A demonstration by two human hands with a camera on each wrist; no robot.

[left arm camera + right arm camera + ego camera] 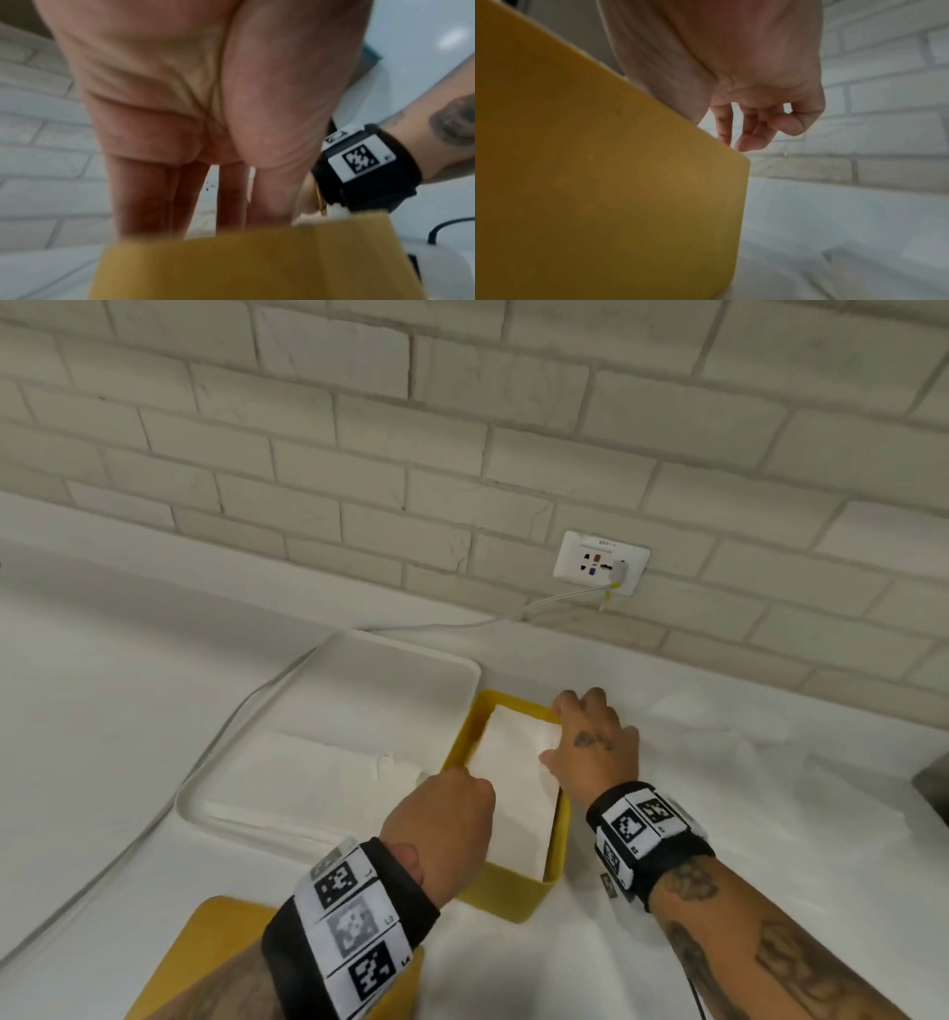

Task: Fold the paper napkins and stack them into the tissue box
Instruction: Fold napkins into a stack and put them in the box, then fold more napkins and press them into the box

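Lower centre: left hand (441, 819) straight-fingered, right hand (590, 742) loosely curled, both reaching onto napkins (518, 793) in yellow box (506, 891).

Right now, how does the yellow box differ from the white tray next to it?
The yellow box is deep and narrow; the white tray is shallow and wider. The box holds folded napkins stacked near its rim; the tray holds loose flat ones. Both hands reach into the box, none into the tray. Both containers are open-topped with rounded corners.

Head camera looks down from above; both blurry wrist cameras sit low, seemingly sharing the yellow box (513, 891)
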